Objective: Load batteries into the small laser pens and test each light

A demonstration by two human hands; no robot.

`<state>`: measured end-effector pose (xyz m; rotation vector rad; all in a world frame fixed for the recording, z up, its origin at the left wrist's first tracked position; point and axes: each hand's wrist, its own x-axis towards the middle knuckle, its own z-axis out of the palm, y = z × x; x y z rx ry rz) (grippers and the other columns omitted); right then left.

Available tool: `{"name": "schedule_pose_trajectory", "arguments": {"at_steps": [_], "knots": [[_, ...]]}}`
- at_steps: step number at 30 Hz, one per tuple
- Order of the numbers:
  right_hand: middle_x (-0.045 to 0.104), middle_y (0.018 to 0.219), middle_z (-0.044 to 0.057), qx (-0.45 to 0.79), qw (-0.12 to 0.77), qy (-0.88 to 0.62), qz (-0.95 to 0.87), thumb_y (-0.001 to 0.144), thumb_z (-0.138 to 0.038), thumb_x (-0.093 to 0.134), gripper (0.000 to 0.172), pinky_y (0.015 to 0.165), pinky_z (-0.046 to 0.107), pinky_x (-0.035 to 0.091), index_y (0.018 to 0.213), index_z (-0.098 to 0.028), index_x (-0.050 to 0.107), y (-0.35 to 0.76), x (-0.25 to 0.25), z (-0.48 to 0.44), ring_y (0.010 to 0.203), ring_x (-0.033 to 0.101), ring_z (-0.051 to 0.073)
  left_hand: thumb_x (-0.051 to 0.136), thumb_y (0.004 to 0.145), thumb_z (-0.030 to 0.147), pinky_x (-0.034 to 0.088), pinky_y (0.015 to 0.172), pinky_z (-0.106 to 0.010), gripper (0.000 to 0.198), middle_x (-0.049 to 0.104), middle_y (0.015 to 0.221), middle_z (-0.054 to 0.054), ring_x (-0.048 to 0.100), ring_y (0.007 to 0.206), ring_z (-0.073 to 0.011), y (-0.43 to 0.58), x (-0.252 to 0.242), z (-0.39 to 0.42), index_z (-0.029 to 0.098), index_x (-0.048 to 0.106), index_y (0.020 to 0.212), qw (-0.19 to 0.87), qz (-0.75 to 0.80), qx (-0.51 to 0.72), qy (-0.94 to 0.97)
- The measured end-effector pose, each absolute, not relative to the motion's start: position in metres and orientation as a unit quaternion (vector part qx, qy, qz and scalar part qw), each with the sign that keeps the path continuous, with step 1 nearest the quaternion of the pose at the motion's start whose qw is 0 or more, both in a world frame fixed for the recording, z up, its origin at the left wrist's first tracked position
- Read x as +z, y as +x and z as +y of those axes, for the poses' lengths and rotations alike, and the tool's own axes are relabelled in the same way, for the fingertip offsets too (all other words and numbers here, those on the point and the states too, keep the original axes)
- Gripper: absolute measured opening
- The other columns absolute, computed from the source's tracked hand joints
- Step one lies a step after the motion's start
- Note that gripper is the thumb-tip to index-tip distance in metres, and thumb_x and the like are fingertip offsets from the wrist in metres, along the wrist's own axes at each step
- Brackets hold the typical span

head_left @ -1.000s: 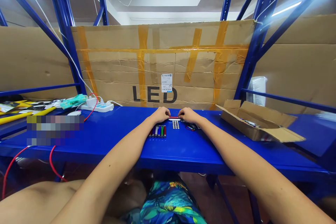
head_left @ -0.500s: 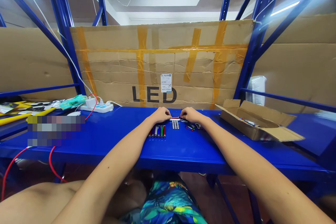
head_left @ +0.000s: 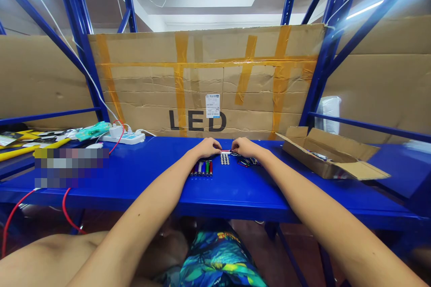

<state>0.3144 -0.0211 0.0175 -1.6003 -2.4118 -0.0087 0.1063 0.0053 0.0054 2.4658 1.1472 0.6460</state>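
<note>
My left hand (head_left: pixel 209 147) is over the blue table, thumb and fingers pinched together. My right hand (head_left: pixel 245 147) faces it a short way off, its fingers also closed. Between the two fingertips shows a slim red and white piece (head_left: pixel 225 152), too small to tell its kind or which hand grips it. Just below lie several small silvery button-like pieces (head_left: pixel 225 159) in neat rows. A row of coloured metal tubes (head_left: pixel 203 168) stretches below my left hand, partly hidden by the forearm. Coloured carabiner-like clips (head_left: pixel 245 162) lie beneath my right hand.
An open cardboard box (head_left: pixel 328 161) with small metallic things stands on the right of the blue table (head_left: pixel 141 175). At the left are a white power strip (head_left: pixel 131 137), cables and a yellow-edged pile (head_left: pixel 33 141). A taped cardboard sheet (head_left: pixel 148 85) closes the back.
Both hands stay almost where they were; my left hand has shifted very slightly right, towards the other. The tubes and silvery pieces have not moved.
</note>
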Motion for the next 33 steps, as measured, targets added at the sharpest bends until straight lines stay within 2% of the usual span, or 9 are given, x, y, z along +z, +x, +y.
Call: {"name": "schedule_pose_trajectory", "arguments": {"at_steps": [17, 26, 33], "knots": [[0.075, 0.090, 0.006, 0.034, 0.118, -0.561, -0.819, 0.075, -0.007, 0.059, 0.027, 0.059, 0.019, 0.040, 0.094, -0.015, 0.076, 0.314, 0.020, -0.026, 0.075, 0.064, 0.015, 0.065, 0.072, 0.023, 0.048, 0.074, -0.026, 0.023, 0.074, 0.088, -0.005, 0.065, 0.079, -0.0174, 0.108, 0.004, 0.006, 0.015, 0.074, 0.091, 0.180, 0.407, 0.236, 0.864], [0.074, 0.089, 0.007, 0.030, 0.129, -0.567, -0.813, 0.078, -0.010, 0.057, 0.024, 0.062, 0.020, 0.040, 0.089, -0.016, 0.077, 0.316, 0.021, -0.027, 0.075, 0.064, 0.016, 0.060, 0.079, 0.027, 0.048, 0.077, -0.027, 0.020, 0.074, 0.089, -0.006, 0.065, 0.084, -0.0188, 0.105, 0.007, 0.001, 0.016, 0.075, 0.088, 0.142, 0.423, 0.255, 0.858], [0.074, 0.087, 0.007, 0.033, 0.142, -0.568, -0.810, 0.074, -0.007, 0.055, 0.025, 0.060, 0.021, 0.040, 0.082, -0.017, 0.076, 0.319, 0.019, -0.024, 0.074, 0.063, 0.016, 0.056, 0.080, 0.024, 0.047, 0.080, -0.028, 0.020, 0.073, 0.094, -0.007, 0.064, 0.087, -0.0195, 0.092, 0.011, -0.002, 0.016, 0.073, 0.088, 0.110, 0.438, 0.276, 0.849]]}}
